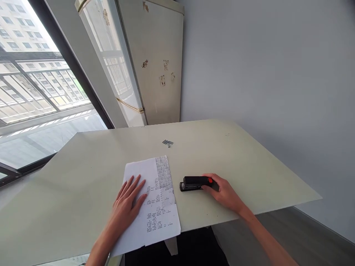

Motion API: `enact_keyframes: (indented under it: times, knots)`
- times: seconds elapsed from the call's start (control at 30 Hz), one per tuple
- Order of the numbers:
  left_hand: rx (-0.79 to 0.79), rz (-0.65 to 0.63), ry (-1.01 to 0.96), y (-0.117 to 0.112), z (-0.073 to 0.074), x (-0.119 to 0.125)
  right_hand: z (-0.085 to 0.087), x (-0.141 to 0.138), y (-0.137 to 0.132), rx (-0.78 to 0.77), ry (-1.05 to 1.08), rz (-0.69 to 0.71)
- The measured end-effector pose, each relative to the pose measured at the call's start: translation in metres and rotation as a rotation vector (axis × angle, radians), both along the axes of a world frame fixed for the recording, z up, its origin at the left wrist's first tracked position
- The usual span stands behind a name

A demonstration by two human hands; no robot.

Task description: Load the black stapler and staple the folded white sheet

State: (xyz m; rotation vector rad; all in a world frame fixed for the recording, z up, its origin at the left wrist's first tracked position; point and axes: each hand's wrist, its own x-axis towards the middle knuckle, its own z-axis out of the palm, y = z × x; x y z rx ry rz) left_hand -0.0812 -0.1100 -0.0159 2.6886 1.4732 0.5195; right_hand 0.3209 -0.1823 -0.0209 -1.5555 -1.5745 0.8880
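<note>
Printed sheets of paper (163,210) lie at the table's near edge, their lower end jutting past it. Flat on the paper's left half rests my left hand (129,199), its fingers spread. To the right of the paper, a black stapler (194,181) with a red mark stands on the table, its front end toward the sheets. My right hand (222,190) grips the stapler's rear end between thumb and fingers. Beyond the paper, several small strips of staples (168,143) lie in a loose pile.
The pale table (83,177) has angled corners, with its near edge close to my body. A worn refrigerator (155,66) stands behind it, beside a grey wall (263,74). At the left is a window (36,74) with railings outside.
</note>
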Motion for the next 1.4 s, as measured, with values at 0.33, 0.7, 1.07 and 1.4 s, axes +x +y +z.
enact_keyframes:
  times: [0.33, 0.7, 1.07, 1.4]
  knots:
    - [0.037, -0.012, 0.013, 0.001, -0.001, -0.001, 0.008, -0.005, -0.003, -0.012, 0.019, -0.002]
    - [0.025, -0.058, 0.014, 0.008, 0.000, -0.001, 0.005, -0.003, -0.004, 0.001, -0.046, -0.001]
    - [-0.019, 0.067, 0.038, -0.009, -0.001, -0.041, 0.015, 0.000, 0.006, -0.076, -0.075, 0.095]
    - [-0.013, 0.106, 0.040, -0.019, -0.001, -0.034, 0.009, 0.009, 0.021, -0.136, 0.062, 0.156]
